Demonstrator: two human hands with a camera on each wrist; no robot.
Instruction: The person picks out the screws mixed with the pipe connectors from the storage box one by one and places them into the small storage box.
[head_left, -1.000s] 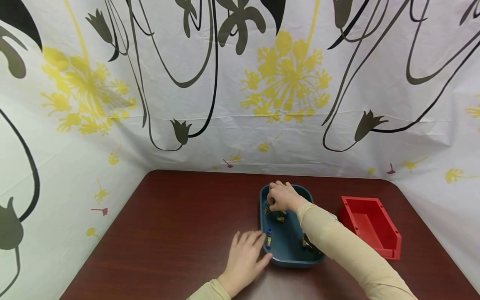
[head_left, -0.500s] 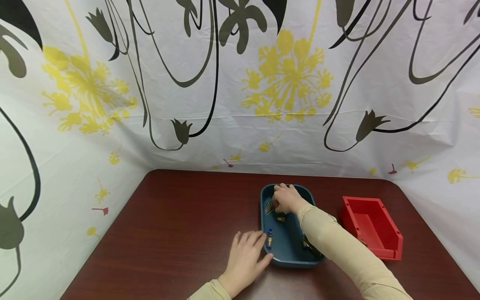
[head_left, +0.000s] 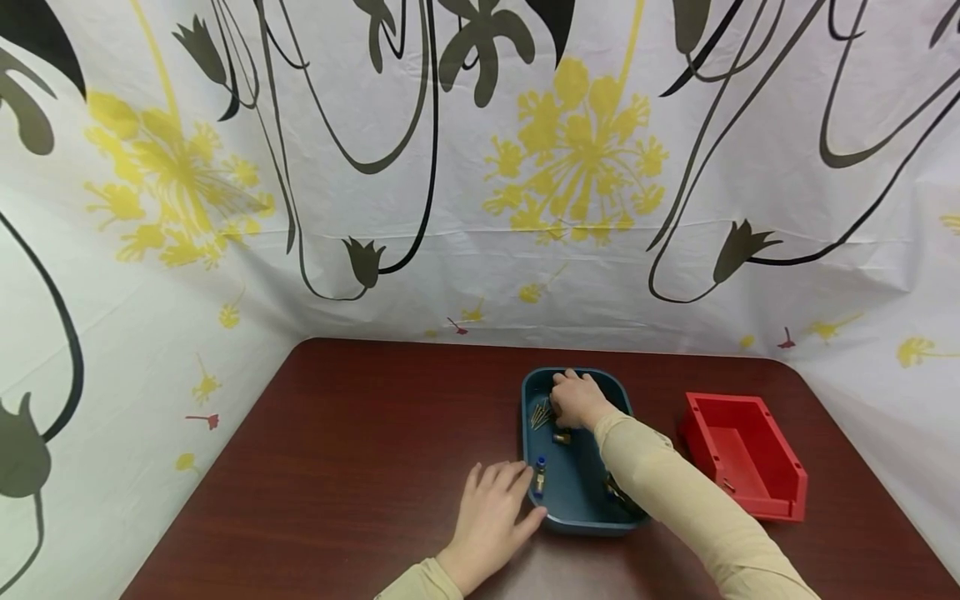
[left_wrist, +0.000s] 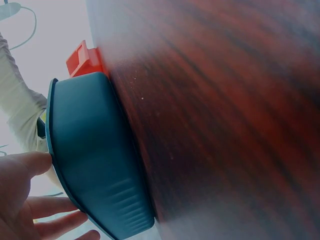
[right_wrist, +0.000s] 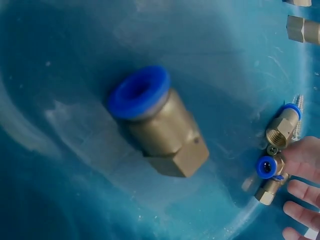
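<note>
1. Over the last second the right hand has slid from the middle of the blue tray toward its far end, at about 12 o'clock, and sunk lower; its knuckles now sit below the rim line. That reads as a hand settling onto a chosen piece.
2. The left hand has not moved: it lies flat on the table, fingers relaxed, fingertips against the tray's near-left wall at about 8 o'clock (bracing it, by the look).
3. In the right wrist view its fingertips touch a cluster of small brass fittings with blue collars. Whether they already pinch one I cannot tell.
4. A larger brass fitting lies on its side on the tray floor, apart from that cluster. Its long axis runs from 10 to 4 o'clock in that view, blue collar at 10, hexagonal brass end at 4.
5. A red bin stands at 3 o'clock of the tray, just apart.
</note>
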